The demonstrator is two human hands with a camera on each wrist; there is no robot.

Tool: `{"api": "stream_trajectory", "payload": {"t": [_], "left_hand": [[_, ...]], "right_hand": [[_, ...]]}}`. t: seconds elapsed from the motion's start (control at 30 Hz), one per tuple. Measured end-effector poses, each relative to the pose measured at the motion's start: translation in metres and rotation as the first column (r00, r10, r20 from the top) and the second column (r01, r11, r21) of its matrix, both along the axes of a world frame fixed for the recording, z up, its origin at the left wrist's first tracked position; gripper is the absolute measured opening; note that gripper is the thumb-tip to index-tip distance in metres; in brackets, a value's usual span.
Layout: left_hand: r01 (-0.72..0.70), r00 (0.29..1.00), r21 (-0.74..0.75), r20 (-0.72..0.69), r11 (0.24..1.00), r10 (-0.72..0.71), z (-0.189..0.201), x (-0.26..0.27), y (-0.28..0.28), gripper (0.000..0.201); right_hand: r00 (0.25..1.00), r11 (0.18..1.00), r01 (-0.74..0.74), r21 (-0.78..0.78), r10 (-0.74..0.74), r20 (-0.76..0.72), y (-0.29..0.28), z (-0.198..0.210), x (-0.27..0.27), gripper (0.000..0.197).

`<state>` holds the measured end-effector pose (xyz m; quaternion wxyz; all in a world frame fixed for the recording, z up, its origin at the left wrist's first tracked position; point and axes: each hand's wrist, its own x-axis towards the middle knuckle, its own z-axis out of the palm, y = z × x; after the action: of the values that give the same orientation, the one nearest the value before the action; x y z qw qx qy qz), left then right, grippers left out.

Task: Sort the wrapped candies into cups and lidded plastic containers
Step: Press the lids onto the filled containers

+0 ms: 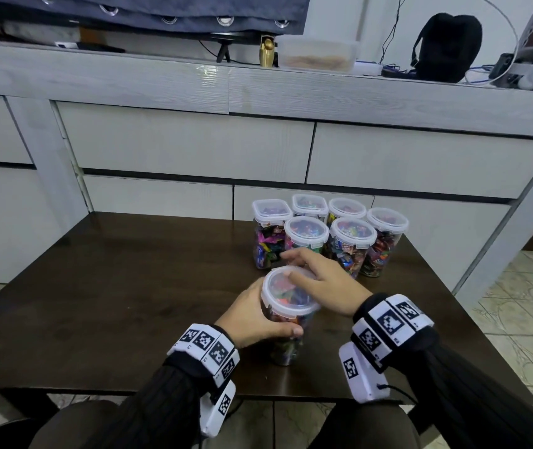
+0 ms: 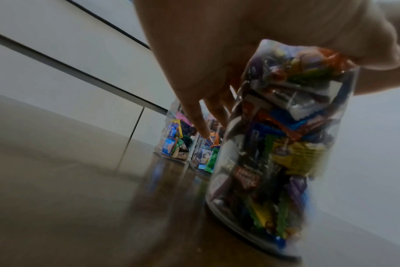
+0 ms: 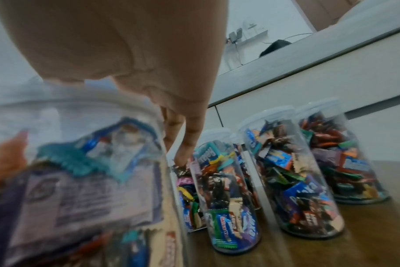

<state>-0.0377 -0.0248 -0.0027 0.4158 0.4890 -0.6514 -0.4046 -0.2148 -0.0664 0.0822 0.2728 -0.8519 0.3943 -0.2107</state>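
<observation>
A: What sat nearest the person?

B: A tall, clear, round plastic container (image 1: 286,332) packed with coloured wrapped candies stood on the dark brown wooden table (image 1: 112,286), near the front edge and about midway across. The left hand (image 1: 252,319) was wrapped round its wall, thumb on the near side, fingers curled behind. The right hand (image 1: 320,280) lay over its clear round lid (image 1: 291,293), fingers fairly straight and spread across the far rim, clasping nothing.

A: Could any writing be read on it?

B: Not with confidence. In the left wrist view the container (image 2: 274,144) showed a red wrapper with white letters, too blurred to read. In the right wrist view it (image 3: 80,180) was smeared.

A: And farther back?

B: Six more clear lidded containers of candies (image 1: 330,234) stood clustered at the table's far edge, right of centre: one square-cornered at the far left, the rest mostly round. In the right wrist view blue wrappers in them (image 3: 292,177) carried white lettering that looked like "Relaxa", seen mirrored or tilted; I cannot vouch for each letter.

A: Where was there open room?

B: The table's whole left half lay bare. A narrow gap parted the held container from the cluster. Beyond the far edge rose grey-white wood-grain drawers (image 1: 193,140), close behind the cluster.
</observation>
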Motion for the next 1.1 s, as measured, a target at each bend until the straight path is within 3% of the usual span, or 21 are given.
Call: {"api": "stream_trajectory", "payload": {"t": [0.13, 0.3, 0.47, 0.67, 0.87, 1.0, 1.1], "left_hand": [[0.028, 1.0, 0.037, -0.015, 0.999, -0.028, -0.004, -0.003, -0.002, 0.079], [0.037, 0.996, 0.04, -0.079, 0.999, -0.034, -0.01, -0.006, 0.0, 0.088], [0.019, 0.991, 0.045, -0.131, 0.999, -0.013, -0.012, -0.009, 0.005, 0.09], [-0.017, 0.991, 0.003, -0.13, 1.0, 0.017, -0.013, -0.015, 0.008, 0.088], [-0.09, 0.986, 0.018, -0.14, 0.996, 0.092, -0.017, -0.015, 0.012, 0.098], [0.031, 0.993, 0.037, -0.116, 0.999, -0.027, -0.004, -0.005, 0.016, 0.11], [0.065, 0.992, 0.013, -0.111, 0.998, -0.063, 0.014, 0.007, 0.018, 0.118]], "right_hand": [[0.996, 0.996, 0.028, -0.087, -0.035, -0.08, 0.001, -0.004, 0.02, 0.019], [0.992, 0.993, 0.101, -0.059, -0.105, -0.072, -0.003, -0.009, 0.029, 0.012], [0.991, 0.991, 0.123, -0.052, -0.125, -0.039, -0.003, -0.005, 0.025, 0.022], [0.908, 0.898, 0.337, -0.283, -0.39, -0.154, 0.006, -0.016, 0.013, 0.035], [0.948, 0.916, 0.251, -0.314, -0.298, -0.112, -0.004, -0.008, 0.016, 0.036], [0.957, 0.925, 0.189, -0.33, -0.249, -0.151, 0.001, -0.003, 0.008, 0.035], [0.961, 0.958, 0.196, -0.208, -0.23, -0.155, 0.006, 0.001, 0.002, 0.051]]}}
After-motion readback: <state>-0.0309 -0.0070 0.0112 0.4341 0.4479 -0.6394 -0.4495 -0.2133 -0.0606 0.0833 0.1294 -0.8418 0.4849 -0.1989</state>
